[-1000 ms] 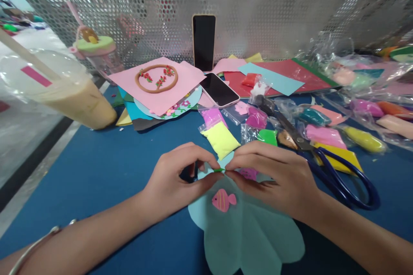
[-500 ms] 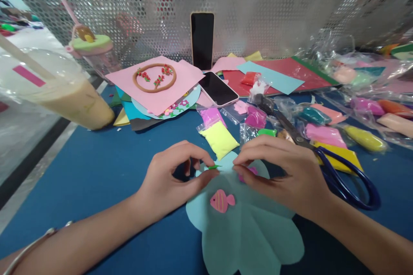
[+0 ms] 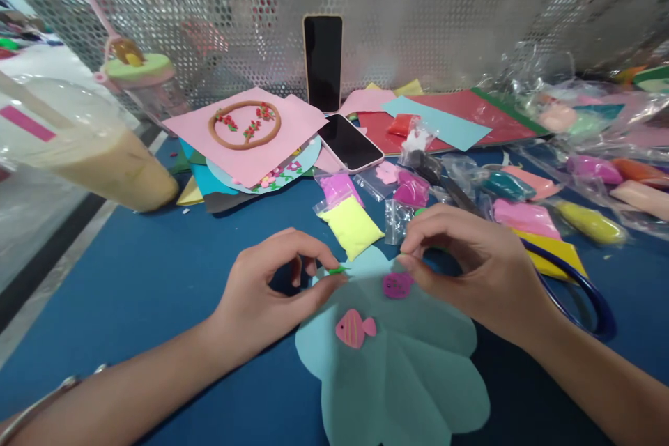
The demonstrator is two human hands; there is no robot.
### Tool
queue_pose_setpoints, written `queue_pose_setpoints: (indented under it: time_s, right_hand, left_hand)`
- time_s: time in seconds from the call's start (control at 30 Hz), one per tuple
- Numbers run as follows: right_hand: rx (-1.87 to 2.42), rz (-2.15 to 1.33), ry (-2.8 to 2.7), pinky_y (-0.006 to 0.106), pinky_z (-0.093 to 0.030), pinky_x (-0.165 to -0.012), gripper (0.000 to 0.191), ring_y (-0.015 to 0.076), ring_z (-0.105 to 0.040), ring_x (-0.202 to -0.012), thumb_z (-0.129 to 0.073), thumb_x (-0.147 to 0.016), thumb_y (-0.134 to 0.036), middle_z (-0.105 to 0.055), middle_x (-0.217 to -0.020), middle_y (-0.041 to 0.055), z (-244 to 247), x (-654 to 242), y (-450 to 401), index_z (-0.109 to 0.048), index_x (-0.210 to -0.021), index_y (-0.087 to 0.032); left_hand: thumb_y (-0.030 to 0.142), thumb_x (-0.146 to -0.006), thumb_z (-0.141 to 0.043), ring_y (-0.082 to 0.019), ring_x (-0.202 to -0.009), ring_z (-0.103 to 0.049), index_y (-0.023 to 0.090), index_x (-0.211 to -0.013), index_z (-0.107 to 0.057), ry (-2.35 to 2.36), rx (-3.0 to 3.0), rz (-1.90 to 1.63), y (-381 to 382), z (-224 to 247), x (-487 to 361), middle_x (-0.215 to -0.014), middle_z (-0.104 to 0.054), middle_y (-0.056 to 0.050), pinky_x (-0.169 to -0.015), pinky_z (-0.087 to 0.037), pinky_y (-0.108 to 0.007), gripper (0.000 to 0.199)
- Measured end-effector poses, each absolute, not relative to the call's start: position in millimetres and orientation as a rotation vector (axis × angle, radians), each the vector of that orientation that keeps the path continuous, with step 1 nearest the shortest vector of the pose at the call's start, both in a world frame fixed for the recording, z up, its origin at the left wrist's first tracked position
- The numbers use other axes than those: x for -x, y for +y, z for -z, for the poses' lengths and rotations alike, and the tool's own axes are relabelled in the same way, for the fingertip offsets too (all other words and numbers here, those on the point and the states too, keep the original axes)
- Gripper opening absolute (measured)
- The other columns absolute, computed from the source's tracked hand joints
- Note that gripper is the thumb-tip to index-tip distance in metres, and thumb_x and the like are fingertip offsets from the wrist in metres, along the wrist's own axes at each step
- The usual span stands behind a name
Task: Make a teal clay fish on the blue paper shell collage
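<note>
Left hand (image 3: 256, 286) first: thumb and forefinger pinch a slim green clay sliver (image 3: 337, 270), while blue tabletop (image 3: 182, 258) runs from the wrist out to the table's left edge. That sliver shows against the far-left edge of the scalloped pale-teal paper (image 3: 397, 376), with a gap of plain paper to its right. Long axis nearly level across the view, thin tip pointing right! Nearer, the pink striped fish (image 3: 351, 329) faces left; next along, the magenta fish (image 3: 396, 286), its right end near a thumb. And it's the right hand (image 3: 481, 272), fingertips drawn narrow, whether on anything I can't tell, with a blue scissor handle (image 3: 605, 320) hemming its right side.
</note>
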State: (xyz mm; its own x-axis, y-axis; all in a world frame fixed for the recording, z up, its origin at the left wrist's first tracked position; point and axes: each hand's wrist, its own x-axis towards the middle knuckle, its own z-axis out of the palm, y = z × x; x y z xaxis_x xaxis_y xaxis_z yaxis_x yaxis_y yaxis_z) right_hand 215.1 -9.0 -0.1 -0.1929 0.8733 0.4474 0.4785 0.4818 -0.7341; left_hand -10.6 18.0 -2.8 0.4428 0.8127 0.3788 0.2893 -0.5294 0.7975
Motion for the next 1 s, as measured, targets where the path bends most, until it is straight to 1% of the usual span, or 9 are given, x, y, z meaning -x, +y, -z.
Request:
queue_pose_setpoints:
  time_s: [0.27,0.4,0.6,0.77,1.0]
  right_hand:
    - [1.148,-0.621,-1.842,0.023,-0.047,-0.056,0.017,0.0115,-0.055,-0.067,-0.053,-0.078,-0.005,-0.056,-0.075,0.0,-4,-217,-10,-0.055,-0.074,-0.021]
    - [1.174,-0.622,-1.861,0.023,-0.046,-0.056,0.017,0.011,-0.054,-0.066,-0.05,-0.081,-0.006,-0.056,-0.072,-0.0008,-4,-222,-12,-0.055,-0.076,-0.021]
    - [1.271,-0.594,-1.85,0.023,-0.047,-0.058,0.02,0.0111,-0.055,-0.07,-0.055,-0.076,-0.004,-0.057,-0.079,-0.0018,2,-233,-15,-0.057,-0.08,-0.024]
    - [1.293,-0.595,-1.869,0.022,-0.046,-0.057,0.023,0.0104,-0.054,-0.068,-0.059,-0.074,-0.004,-0.056,-0.08,-0.0025,5,-240,-16,-0.058,-0.082,-0.025]
    - [1.318,-0.596,-1.921,0.025,-0.044,-0.059,0.018,0.0106,-0.053,-0.066,-0.061,-0.074,-0.008,-0.057,-0.078,-0.0024,4,-239,-17,-0.057,-0.079,-0.024]
  left_hand:
    - [0.012,-0.076,-0.065,-0.01,-0.057,-0.053,0.018,-0.076,-0.063,0.905,-2.044,-1.038,18,4,12,-0.069,-0.063,-0.001,-0.048,-0.044,-0.021,0.006]
    - [0.012,-0.076,-0.065,-0.009,-0.057,-0.052,0.018,-0.076,-0.063,0.901,-2.049,-1.039,18,4,12,-0.069,-0.063,-0.001,-0.048,-0.044,-0.021,0.006]
    - [0.011,-0.076,-0.065,-0.01,-0.057,-0.053,0.017,-0.076,-0.063,0.897,-2.045,-1.054,19,6,12,-0.069,-0.063,-0.002,-0.048,-0.044,-0.021,0.006]
    - [0.011,-0.075,-0.065,-0.01,-0.058,-0.054,0.018,-0.076,-0.062,0.894,-2.026,-1.045,18,5,12,-0.071,-0.063,-0.002,-0.048,-0.045,-0.022,0.008]
    - [0.01,-0.075,-0.066,-0.01,-0.059,-0.053,0.019,-0.075,-0.062,0.896,-2.018,-1.029,19,6,12,-0.071,-0.064,-0.001,-0.048,-0.043,-0.022,0.01]
